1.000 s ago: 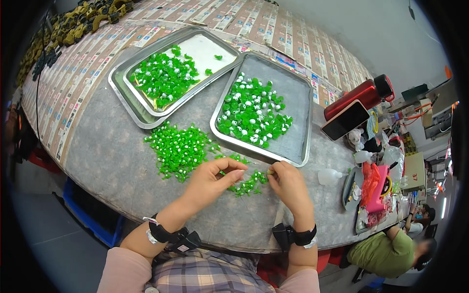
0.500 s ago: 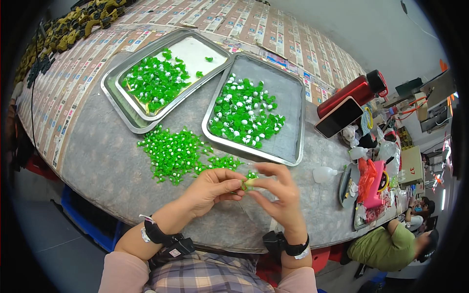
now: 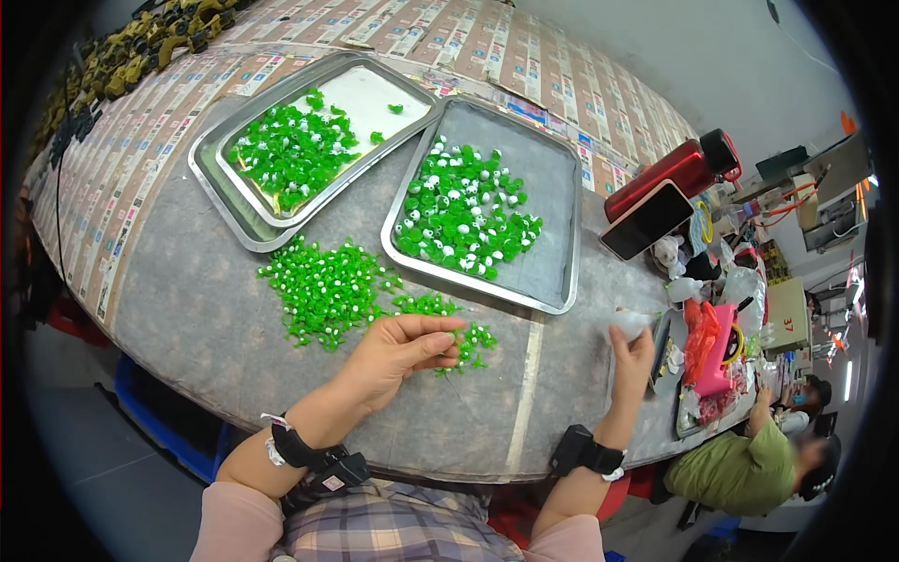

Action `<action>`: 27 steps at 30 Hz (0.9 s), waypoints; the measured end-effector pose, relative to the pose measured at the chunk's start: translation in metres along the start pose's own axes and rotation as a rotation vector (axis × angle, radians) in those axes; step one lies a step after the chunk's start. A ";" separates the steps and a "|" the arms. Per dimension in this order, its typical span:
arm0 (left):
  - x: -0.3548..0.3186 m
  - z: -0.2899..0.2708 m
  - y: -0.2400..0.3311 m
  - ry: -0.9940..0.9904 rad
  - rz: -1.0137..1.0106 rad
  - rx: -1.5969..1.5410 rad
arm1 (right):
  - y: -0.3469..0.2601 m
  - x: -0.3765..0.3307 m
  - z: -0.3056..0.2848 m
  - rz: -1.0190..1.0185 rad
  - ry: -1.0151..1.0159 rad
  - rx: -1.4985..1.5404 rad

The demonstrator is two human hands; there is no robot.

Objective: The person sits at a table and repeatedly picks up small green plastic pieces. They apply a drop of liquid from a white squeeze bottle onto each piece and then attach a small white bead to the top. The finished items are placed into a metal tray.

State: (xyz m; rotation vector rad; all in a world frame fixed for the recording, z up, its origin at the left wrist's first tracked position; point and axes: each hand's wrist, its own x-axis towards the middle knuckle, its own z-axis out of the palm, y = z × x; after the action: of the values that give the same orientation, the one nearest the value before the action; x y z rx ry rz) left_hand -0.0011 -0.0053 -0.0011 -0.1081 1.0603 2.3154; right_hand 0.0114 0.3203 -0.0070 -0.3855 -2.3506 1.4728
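My left hand (image 3: 405,354) is closed in a pinch just in front of the small green pieces; whatever its fingertips hold is hidden. Out to the right, my right hand (image 3: 633,360) has its thumb and fingers on a small translucent white bottle (image 3: 632,322), partly covering it. A heap of tiny green parts with white dots (image 3: 323,292) lies on the grey tabletop, and a smaller cluster of them (image 3: 478,345) sits beside my left fingertips. Larger green pieces with white balls fill part of the left metal tray (image 3: 208,176) and part of the right metal tray (image 3: 560,234).
At the right stand a red flask (image 3: 660,176) and a phone (image 3: 648,221) leaning on it. Nearer me are a pink container (image 3: 719,351), a red plastic bag (image 3: 699,337) and a second white bottle (image 3: 686,290). A person in a green top (image 3: 735,471) sits at the right.
My right hand has left the left hand and moved right to the white bottle. The left hand stays pinched in nearly the same place.
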 end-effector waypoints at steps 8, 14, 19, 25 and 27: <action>-0.001 -0.002 0.002 0.015 0.003 -0.106 | -0.094 -0.036 0.048 -0.312 0.033 0.355; 0.001 -0.006 0.001 -0.010 -0.011 -0.156 | -0.127 -0.054 0.097 -0.326 0.114 0.426; 0.000 -0.008 0.000 -0.010 0.004 -0.160 | -0.119 -0.061 0.108 -0.425 0.088 0.343; 0.000 -0.006 0.002 -0.003 -0.002 -0.168 | -0.120 -0.061 0.107 -0.429 0.050 0.328; 0.000 -0.006 0.002 0.001 -0.003 -0.165 | -0.120 -0.061 0.107 -0.440 0.049 0.314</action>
State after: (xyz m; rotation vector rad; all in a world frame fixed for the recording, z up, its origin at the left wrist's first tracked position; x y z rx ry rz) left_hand -0.0029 -0.0102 -0.0036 -0.1747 0.8671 2.3981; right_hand 0.0159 0.1579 0.0493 0.1652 -1.9523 1.5460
